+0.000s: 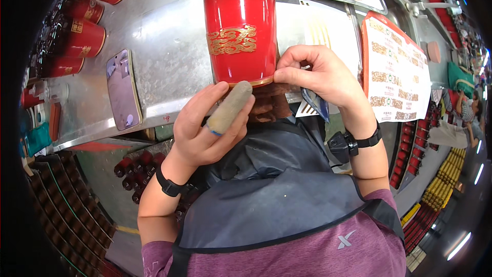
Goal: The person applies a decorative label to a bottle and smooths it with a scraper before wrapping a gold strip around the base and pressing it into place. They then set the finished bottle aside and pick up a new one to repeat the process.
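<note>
A glossy red bottle (241, 0), darker toward its far end, lies in front of me with its gold-rimmed end toward me. A gold scroll-patterned decal (233, 39) sits on its side. My left hand (207, 123) is closed at the near rim, its fingers pressed against the edge; one finger wears a grey-beige finger cot (229, 107). At the rim's right side my right hand (318, 74) pinches, thumb against the gold edge and index finger curled. Whether a thin strip lies between those fingertips is too small to tell. Brown cloth (269, 105) shows beneath the bottle.
Several red bottles (77, 36) stand at the left of the metal table (159, 36). A phone (123, 90) lies near its front edge. Decal sheets (394, 69) lie at the right. Bottle racks (66, 195) stand at lower left; another person (467, 115) is far right.
</note>
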A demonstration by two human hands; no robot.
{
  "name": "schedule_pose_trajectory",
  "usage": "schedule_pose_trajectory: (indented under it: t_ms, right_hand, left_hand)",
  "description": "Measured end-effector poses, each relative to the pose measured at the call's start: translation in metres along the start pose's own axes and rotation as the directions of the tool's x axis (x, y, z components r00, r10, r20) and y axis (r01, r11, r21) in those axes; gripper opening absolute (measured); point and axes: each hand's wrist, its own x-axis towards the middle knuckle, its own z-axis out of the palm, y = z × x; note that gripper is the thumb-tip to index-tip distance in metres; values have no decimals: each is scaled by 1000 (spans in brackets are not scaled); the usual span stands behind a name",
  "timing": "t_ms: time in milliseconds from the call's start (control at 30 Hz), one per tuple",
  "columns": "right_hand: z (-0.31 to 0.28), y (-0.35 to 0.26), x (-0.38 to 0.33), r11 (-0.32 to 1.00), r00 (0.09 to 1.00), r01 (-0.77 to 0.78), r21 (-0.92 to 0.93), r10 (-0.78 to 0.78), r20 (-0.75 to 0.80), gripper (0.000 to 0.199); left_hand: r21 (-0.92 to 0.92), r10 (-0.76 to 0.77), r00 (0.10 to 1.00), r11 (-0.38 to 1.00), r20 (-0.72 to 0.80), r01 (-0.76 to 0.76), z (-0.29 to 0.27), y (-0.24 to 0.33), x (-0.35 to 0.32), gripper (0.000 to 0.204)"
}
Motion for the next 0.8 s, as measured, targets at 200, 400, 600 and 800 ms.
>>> schedule_pose_trajectory:
  t_ms: [200, 400, 600, 800]
  right_hand:
    - [1, -2, 1, 998, 1000, -17, 55, 16, 24, 13]
    - [6, 1, -3, 998, 998, 60, 30, -59, -33, 15]
    - [5, -15, -17, 998, 993, 55, -7, -55, -102, 17]
    - [7, -20, -20, 997, 991, 67, 34, -63, -115, 16]
  left_hand:
    - [-8, 67, 997, 998, -43, -68, 21, 2, -2, 32]
    - [-38, -251, 967, 968, -38, 249, 20, -1, 38, 69]
    - [-138, -278, 958, 954, -73, 266, 20, -13, 31, 77]
    - [-236, -363, 927, 912, -88, 335, 23, -12, 23, 81]
